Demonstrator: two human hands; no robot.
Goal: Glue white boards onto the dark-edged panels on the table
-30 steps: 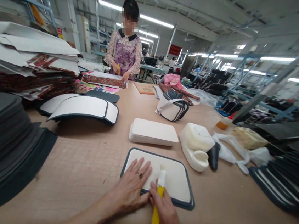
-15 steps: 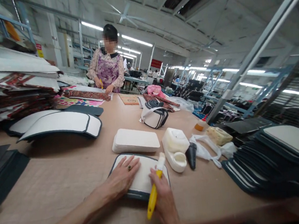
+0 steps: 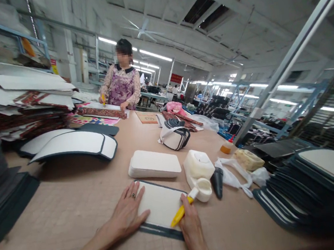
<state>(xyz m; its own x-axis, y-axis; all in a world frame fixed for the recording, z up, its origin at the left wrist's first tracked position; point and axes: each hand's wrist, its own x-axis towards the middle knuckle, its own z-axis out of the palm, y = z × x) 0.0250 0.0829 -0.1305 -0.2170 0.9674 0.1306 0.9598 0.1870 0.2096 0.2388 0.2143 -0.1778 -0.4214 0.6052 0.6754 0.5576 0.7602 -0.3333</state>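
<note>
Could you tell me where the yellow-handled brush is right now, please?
In the head view, the yellow-handled brush is in the right hand, low and centre-right, its white tip at the mouth of the white glue jug, beside the white panel.

A factory floor: long worktable (image 3: 82, 197), stacked cut panels (image 3: 317, 188), metal racks (image 3: 272, 102), strip lights overhead, a co-worker (image 3: 122, 84).

Bright, even light from ceiling tube lamps (image 3: 150, 55); soft shadows on the table (image 3: 73, 198). Strong wide-angle bending at edges; corners blurred.
</note>
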